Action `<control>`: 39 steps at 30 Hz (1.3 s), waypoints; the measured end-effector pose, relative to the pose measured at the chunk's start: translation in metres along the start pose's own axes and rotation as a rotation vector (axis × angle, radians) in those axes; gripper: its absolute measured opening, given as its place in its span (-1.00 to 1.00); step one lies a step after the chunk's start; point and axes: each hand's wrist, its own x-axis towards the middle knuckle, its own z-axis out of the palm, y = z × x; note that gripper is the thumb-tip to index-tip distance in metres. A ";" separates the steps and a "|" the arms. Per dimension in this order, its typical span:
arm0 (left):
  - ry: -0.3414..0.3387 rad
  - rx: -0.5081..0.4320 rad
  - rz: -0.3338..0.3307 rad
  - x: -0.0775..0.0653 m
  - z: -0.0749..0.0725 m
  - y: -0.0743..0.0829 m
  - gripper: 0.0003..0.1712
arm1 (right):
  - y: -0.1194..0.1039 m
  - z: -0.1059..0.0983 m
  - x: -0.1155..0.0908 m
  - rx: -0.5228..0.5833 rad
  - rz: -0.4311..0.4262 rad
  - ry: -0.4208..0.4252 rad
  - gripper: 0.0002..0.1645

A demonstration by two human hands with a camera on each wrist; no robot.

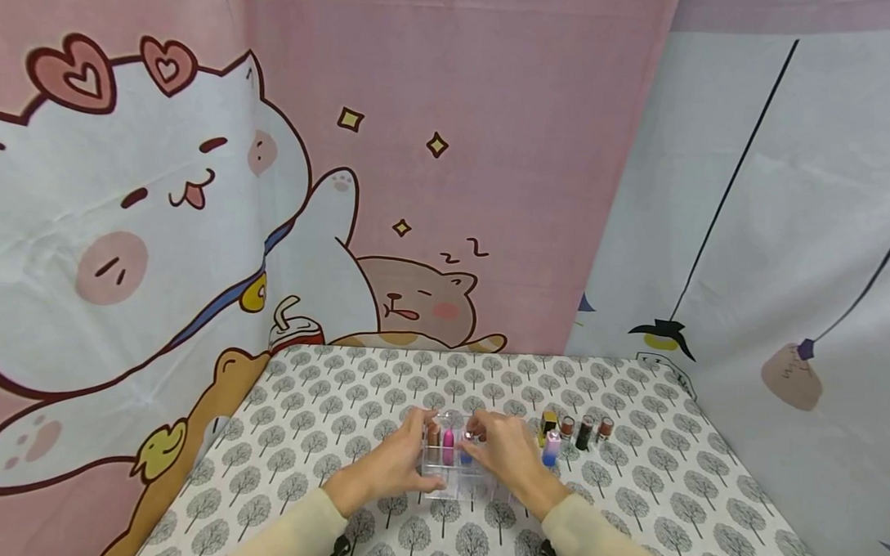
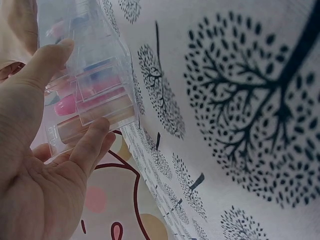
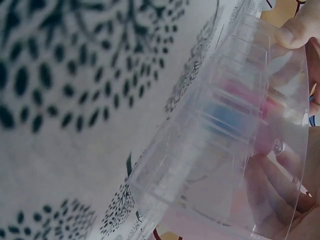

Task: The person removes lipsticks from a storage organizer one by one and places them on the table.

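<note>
On the tree-print counter (image 1: 322, 427): clear organizer (image 1: 441, 489) between the two hands. Left hand (image 1: 387, 462) grips its left side, thumb at the front. Right hand (image 1: 511, 450) pinches the top of a blue-based tube (image 1: 466, 457) in the back row. Beside that tube, a pink tube (image 1: 448, 448), then a brown tube (image 1: 434, 435). Right of the organizer, well apart, small cosmetics stand grouped, black tube (image 1: 583, 434) among them.
</note>
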 end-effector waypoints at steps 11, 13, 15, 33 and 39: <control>0.004 0.001 0.025 -0.001 0.000 0.001 0.36 | -0.001 -0.001 0.000 0.063 0.030 -0.009 -0.65; 0.005 0.000 0.028 0.000 0.000 0.001 0.36 | -0.001 -0.002 0.001 0.085 0.028 -0.001 -0.67; 0.003 -0.007 0.025 0.000 0.000 0.001 0.37 | -0.002 -0.002 0.001 0.100 0.022 0.009 -0.68; 0.010 0.007 0.014 0.000 0.000 0.000 0.35 | -0.004 -0.025 0.005 0.191 0.001 0.110 -0.60; 0.007 -0.002 0.006 -0.001 0.002 -0.001 0.37 | -0.001 -0.035 0.003 0.218 -0.049 0.142 -0.62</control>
